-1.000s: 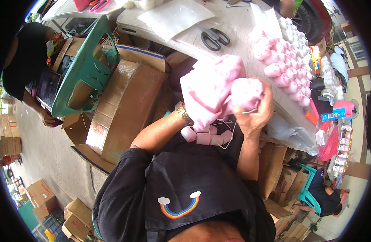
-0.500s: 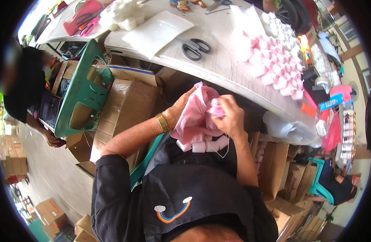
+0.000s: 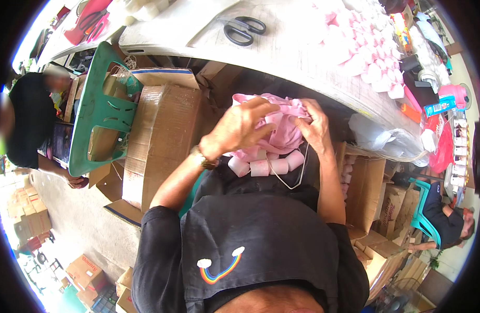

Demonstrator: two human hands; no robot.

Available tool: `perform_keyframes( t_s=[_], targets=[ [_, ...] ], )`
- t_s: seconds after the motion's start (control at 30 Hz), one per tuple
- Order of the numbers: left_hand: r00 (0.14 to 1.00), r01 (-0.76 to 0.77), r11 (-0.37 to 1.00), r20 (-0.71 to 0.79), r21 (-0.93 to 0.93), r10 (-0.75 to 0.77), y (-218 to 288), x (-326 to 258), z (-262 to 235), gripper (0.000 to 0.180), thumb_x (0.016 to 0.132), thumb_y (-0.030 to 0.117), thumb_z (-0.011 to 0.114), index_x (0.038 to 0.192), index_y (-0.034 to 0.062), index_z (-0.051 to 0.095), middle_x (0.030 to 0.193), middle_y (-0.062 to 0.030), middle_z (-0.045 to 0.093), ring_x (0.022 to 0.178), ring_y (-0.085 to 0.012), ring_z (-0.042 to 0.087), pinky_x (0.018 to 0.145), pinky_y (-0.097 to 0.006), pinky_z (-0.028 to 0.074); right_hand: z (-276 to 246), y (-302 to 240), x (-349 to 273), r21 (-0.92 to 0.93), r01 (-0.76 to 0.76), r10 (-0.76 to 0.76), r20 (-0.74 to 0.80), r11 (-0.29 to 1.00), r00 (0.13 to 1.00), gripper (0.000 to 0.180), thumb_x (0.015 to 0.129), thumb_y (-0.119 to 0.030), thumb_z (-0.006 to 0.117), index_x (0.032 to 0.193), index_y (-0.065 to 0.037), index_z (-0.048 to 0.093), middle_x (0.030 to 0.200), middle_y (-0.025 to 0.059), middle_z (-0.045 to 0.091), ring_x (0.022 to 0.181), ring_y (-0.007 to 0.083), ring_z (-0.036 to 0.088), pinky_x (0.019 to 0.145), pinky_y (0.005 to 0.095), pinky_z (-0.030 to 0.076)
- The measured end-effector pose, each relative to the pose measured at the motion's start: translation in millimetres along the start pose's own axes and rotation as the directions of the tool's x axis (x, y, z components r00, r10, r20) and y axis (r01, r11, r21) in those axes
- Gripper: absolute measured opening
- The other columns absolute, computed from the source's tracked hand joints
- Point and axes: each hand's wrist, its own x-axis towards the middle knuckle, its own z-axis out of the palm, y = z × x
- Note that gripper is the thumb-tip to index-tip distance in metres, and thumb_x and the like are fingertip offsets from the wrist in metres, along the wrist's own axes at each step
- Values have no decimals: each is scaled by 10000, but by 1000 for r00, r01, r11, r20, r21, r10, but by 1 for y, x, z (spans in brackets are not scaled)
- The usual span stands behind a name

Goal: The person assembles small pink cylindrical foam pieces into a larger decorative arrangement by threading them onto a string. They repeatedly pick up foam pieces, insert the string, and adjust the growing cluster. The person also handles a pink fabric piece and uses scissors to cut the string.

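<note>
A loose bundle of pink cloth (image 3: 282,133) rests in my lap against the black apron. My left hand (image 3: 241,128) lies over its left side, thumb and fingers apart. With my right hand (image 3: 316,128) I pinch the cloth's right edge between thumb and fingers. Below the bundle hang several pale pink cylinders (image 3: 260,168), soft-looking like foam, in a row on a thin white cord (image 3: 288,185). The cloth hides whatever lies beneath and inside it.
Ahead stands a pale table (image 3: 198,49) with black-handled scissors (image 3: 244,31) and a heap of pink and white pieces (image 3: 367,49). A cardboard box (image 3: 162,141) and green chair (image 3: 102,112) are at left, an open box (image 3: 365,193) at right. Two people are nearby.
My left hand has come from the cloth's left side to over its top. My right hand has moved outward to the right edge. The bundle looks spread wider, and the view has shifted.
</note>
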Motion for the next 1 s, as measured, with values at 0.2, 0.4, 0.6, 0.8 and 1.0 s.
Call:
perform_keyframes(
  t_s=[0.2, 0.4, 0.6, 0.8, 1.0],
  targets=[
    [999, 28, 991, 41, 130, -34, -27, 9, 50, 531, 730, 151, 712, 1232, 61, 562, 1189, -169, 584, 1108, -352, 562, 965, -448, 442, -42, 22, -12, -485, -234, 63, -342, 843, 938, 273, 755, -172, 750, 1020, -115, 713, 967, 161, 640, 870, 324, 651, 764, 396, 530],
    [998, 56, 956, 14, 287, -63, -17, 20, 61, 469, 742, 149, 653, 1198, 91, 562, 1110, -122, 637, 1098, -351, 567, 1064, -690, 210, -59, 18, -27, -565, -297, 216, -207, 770, 954, 356, 805, -131, 654, 1161, -123, 639, 866, 121, 602, 785, 294, 626, 699, 388, 517],
    [998, -26, 883, 61, 468, -3, -13, 19, 61, 478, 712, 138, 655, 1179, 81, 570, 1068, -112, 608, 1068, -330, 570, 1040, -745, 177, -44, -31, -14, -158, 94, -123, -181, 983, 976, 206, 928, -65, 499, 1092, -33, 620, 903, 107, 606, 716, 154, 567, 650, 279, 475],
    [984, 173, 970, -21, -171, -179, 11, 27, 25, 436, 755, 65, 608, 1187, 49, 551, 1093, -109, 600, 1070, -258, 574, 1074, -531, 305, -41, -57, -3, 35, -32, 41, -278, 999, 960, 207, 992, -131, 464, 1049, -25, 632, 950, 83, 618, 850, 136, 576, 767, 253, 467],
    [873, 480, 20, 475, -877, -106, 57, 19, 24, 632, 659, 122, 602, 1265, -13, 484, 1091, -139, 588, 933, -230, 611, 965, -349, 455, -20, -93, 3, -145, 179, -207, -212, 973, 955, 185, 875, -94, 579, 1045, -124, 646, 1135, 109, 510, 915, 276, 594, 788, 391, 477]
  ],
)
